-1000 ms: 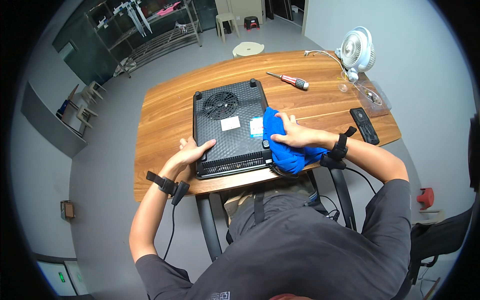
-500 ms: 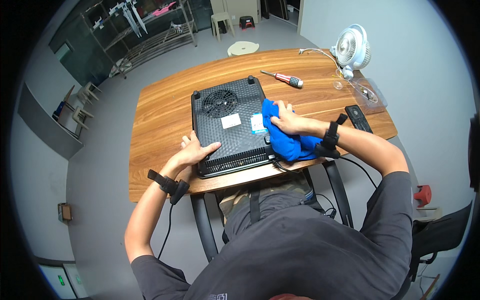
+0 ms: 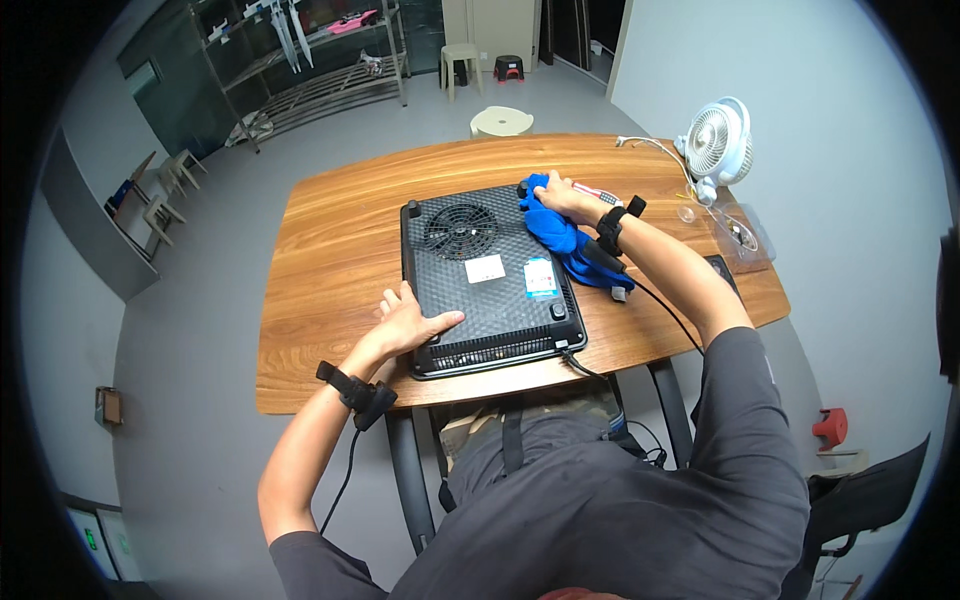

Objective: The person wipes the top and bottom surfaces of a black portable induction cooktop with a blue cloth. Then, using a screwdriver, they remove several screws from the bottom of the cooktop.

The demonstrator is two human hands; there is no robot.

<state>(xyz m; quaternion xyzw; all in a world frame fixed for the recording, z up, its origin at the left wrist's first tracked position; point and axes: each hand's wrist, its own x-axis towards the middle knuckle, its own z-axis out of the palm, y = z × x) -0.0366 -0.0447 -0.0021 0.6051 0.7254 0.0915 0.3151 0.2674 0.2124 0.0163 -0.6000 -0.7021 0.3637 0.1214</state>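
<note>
A black flat appliance (image 3: 485,305) with a round fan grille, feet and two stickers on its upward face lies on the wooden table (image 3: 315,220). My left hand (image 3: 408,318) grips its left edge near the front corner, thumb across the top. My right hand (image 3: 568,198) is closed on a bunched blue cloth (image 3: 558,234) at the appliance's back right corner, with the cloth trailing down along the right side. A red-and-white screwdriver (image 3: 592,188) is partly hidden behind that hand. A black cord (image 3: 582,368) runs from the appliance's front right.
A white fan (image 3: 710,140) with its cable stands at the back right, beside a clear plastic tray (image 3: 750,235) and small parts. A dark object (image 3: 722,268) lies behind my right forearm. Behind are stools (image 3: 500,118), a metal rack (image 3: 305,65) and an office chair (image 3: 860,495).
My right hand has carried the blue cloth away from me to the appliance's back right corner, uncovering the front right corner. My left hand stays on the left edge. The view has shifted slightly.
</note>
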